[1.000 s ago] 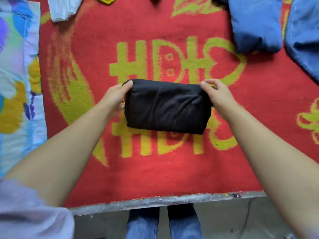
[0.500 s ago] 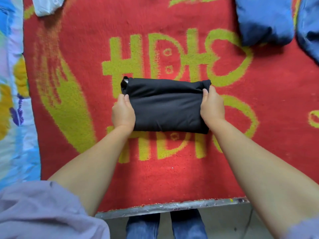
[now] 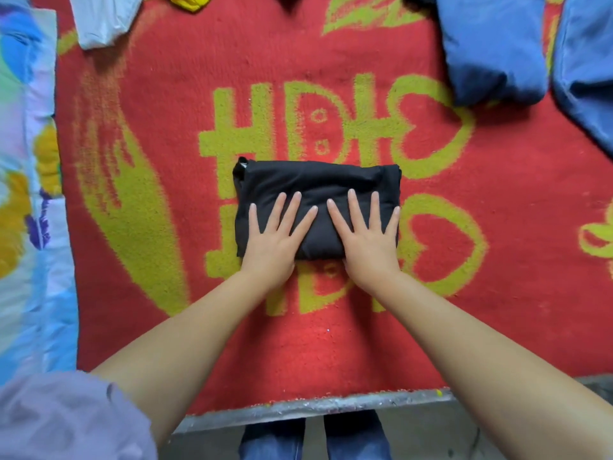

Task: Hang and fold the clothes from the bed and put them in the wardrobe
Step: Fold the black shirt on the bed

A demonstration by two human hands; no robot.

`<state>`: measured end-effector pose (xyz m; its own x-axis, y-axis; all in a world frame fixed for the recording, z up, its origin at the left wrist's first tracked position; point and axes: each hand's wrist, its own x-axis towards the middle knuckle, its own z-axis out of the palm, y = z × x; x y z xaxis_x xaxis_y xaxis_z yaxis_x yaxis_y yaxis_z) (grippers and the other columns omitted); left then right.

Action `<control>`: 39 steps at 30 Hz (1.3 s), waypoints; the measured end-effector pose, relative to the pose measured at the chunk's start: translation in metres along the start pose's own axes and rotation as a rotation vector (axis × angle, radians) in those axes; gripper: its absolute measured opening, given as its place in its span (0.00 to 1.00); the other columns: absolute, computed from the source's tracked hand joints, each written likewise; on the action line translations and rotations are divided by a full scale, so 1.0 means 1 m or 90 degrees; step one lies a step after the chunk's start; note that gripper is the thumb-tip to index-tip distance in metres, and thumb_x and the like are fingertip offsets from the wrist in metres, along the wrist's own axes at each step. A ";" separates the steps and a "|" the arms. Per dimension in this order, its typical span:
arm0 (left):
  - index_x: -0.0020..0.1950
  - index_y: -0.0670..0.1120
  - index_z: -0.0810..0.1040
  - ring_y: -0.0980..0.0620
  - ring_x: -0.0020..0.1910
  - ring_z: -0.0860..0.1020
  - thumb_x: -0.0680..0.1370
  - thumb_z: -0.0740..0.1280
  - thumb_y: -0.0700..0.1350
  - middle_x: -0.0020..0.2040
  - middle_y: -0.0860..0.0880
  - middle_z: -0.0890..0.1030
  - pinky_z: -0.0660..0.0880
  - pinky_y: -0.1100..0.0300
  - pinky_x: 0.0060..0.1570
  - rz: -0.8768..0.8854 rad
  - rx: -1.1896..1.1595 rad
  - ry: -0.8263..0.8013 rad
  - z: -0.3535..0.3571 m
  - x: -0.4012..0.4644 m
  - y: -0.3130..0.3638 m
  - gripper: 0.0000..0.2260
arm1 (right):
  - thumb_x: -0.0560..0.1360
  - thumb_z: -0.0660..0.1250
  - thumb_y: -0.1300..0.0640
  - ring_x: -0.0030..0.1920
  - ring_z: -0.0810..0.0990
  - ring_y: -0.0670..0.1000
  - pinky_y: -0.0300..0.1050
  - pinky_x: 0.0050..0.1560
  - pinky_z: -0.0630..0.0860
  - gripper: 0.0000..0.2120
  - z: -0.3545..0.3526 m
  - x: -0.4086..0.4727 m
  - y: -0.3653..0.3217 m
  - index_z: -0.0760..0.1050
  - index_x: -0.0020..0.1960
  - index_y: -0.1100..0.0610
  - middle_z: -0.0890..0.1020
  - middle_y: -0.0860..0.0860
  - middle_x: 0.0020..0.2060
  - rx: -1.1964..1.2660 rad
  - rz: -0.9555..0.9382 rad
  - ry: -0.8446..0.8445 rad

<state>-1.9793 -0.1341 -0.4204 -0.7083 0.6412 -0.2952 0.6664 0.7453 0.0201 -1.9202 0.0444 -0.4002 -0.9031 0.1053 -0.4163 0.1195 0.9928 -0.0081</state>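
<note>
A black garment (image 3: pixel 315 180), folded into a compact rectangle, lies in the middle of the red and yellow blanket (image 3: pixel 331 343) on the bed. My left hand (image 3: pixel 275 234) presses flat on its left half with fingers spread and straight. My right hand (image 3: pixel 368 234) presses flat on its right half in the same way. Both palms cover the near edge of the fold. Blue clothes (image 3: pixel 491 48) lie at the far right, and a second blue piece (image 3: pixel 587 68) runs along the right edge.
A white garment (image 3: pixel 102 21) and a yellow one (image 3: pixel 189 0) lie at the far left top. A colourful patterned sheet (image 3: pixel 23 194) runs along the left side. The bed's metal edge (image 3: pixel 315 408) is just in front of my legs.
Both hands let go of the garment's two ends and moved onto its top, fingers now spread flat. The folded bundle settled onto the blanket.
</note>
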 end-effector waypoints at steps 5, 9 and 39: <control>0.76 0.56 0.34 0.45 0.77 0.38 0.78 0.59 0.35 0.78 0.49 0.37 0.45 0.34 0.70 -0.027 -0.022 -0.091 -0.017 0.008 -0.002 0.40 | 0.77 0.61 0.63 0.76 0.39 0.67 0.72 0.70 0.45 0.44 -0.018 0.007 0.001 0.32 0.76 0.43 0.39 0.52 0.78 -0.021 -0.008 -0.072; 0.78 0.56 0.41 0.45 0.77 0.41 0.78 0.57 0.31 0.79 0.50 0.41 0.48 0.36 0.72 -0.034 -0.082 -0.145 -0.082 0.008 -0.010 0.38 | 0.78 0.62 0.64 0.77 0.45 0.64 0.69 0.72 0.48 0.43 -0.079 0.002 0.006 0.36 0.77 0.42 0.46 0.50 0.78 -0.006 -0.029 -0.119; 0.79 0.50 0.45 0.44 0.75 0.55 0.77 0.60 0.34 0.78 0.46 0.55 0.57 0.40 0.70 -0.883 -0.160 0.042 -0.235 -0.535 0.114 0.36 | 0.79 0.57 0.60 0.73 0.59 0.59 0.64 0.73 0.51 0.33 -0.264 -0.350 -0.274 0.47 0.78 0.46 0.64 0.54 0.72 -0.363 -0.927 0.169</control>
<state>-1.5794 -0.3489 -0.0357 -0.7589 -0.6283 -0.1712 -0.6256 0.7764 -0.0765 -1.7462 -0.2497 -0.0120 -0.1531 -0.9691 -0.1933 -0.9847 0.1331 0.1124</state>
